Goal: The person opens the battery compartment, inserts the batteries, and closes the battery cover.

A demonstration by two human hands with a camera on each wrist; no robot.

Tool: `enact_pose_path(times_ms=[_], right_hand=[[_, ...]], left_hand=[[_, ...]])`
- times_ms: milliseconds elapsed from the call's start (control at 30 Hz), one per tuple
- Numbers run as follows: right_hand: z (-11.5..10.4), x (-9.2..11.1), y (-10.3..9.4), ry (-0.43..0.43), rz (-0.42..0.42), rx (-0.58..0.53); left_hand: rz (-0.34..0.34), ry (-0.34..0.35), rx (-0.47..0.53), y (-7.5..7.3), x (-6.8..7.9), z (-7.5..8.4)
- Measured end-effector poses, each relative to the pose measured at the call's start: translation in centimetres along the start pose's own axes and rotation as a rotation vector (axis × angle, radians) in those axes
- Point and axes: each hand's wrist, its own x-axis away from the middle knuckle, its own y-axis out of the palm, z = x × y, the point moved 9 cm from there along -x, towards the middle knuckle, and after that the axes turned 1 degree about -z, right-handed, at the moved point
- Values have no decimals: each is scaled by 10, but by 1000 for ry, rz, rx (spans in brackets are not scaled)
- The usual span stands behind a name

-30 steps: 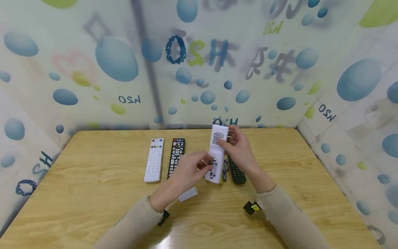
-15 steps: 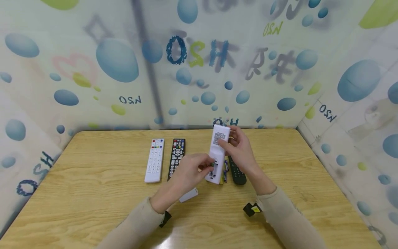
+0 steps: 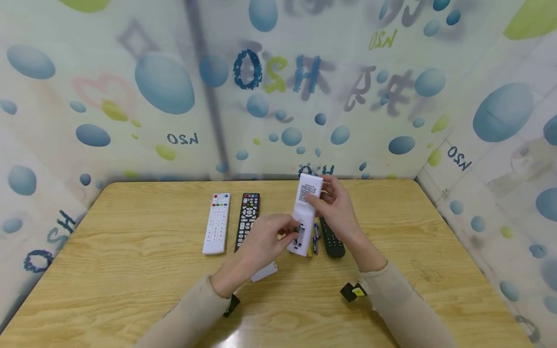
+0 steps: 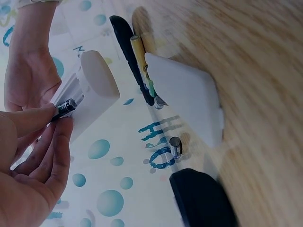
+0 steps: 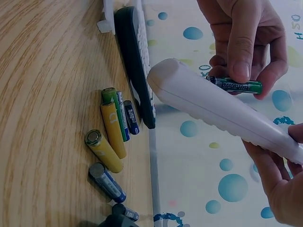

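Note:
My right hand [image 3: 339, 212] holds a white remote control [image 3: 305, 211] by its upper part, back side toward me, thumb across the printed label. Its battery compartment is uncovered at the lower end. My left hand [image 3: 266, 234] pinches a small green-and-black battery [image 5: 244, 86] between thumb and fingers, right at that compartment. In the left wrist view the battery's silver end [image 4: 71, 104] points out from the fingertips, tilted against the open bay. The fingers hide part of the compartment in the head view.
A white battery cover [image 3: 264, 272] lies on the wooden table below the left wrist. Left of the hands lie a white remote [image 3: 216, 224] and a black remote [image 3: 249, 208]. Several batteries, including a yellow battery [image 5: 112, 130] and a blue battery [image 5: 107, 182], lie near a dark remote [image 3: 333, 243].
The held remote and both hands have shifted slightly to the right since a second ago. The left hand keeps its pinch on the battery at the compartment; the table items stay put.

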Motion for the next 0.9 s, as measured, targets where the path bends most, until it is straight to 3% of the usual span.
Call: enact_pose_path(times_ms=[900], right_hand=[[0,2,-1,12,-7,0]], left_hand=[[-9,-7,-39,6,3,2]])
